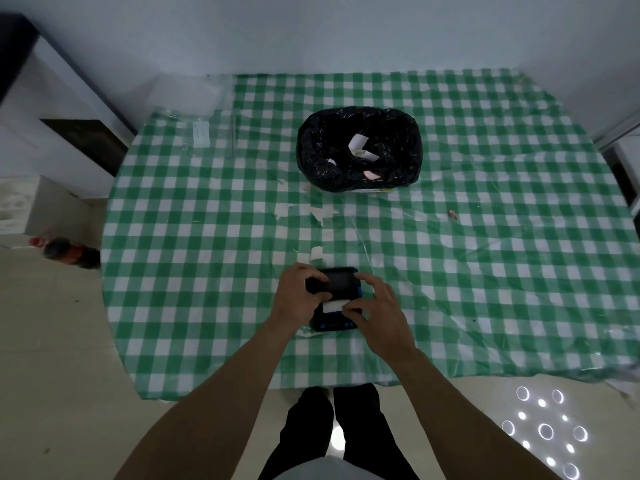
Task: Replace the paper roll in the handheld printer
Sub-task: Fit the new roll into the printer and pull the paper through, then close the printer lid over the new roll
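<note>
Printer (337, 299) on checked tablecloth (207, 237), left hand (298, 296) gripping its lid, right hand (377, 317) fingers pinching white paper (333, 306).

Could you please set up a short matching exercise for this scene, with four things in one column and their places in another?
Things:
1. printer
2. black-lined bin
3. cola bottle
4. clear plastic box

Places:
A. on the floor, left of the table
B. far left corner of the table
C. between both hands, near table edge
D. middle of the table, far side

Pairs: 1-C, 2-D, 3-A, 4-B
</note>
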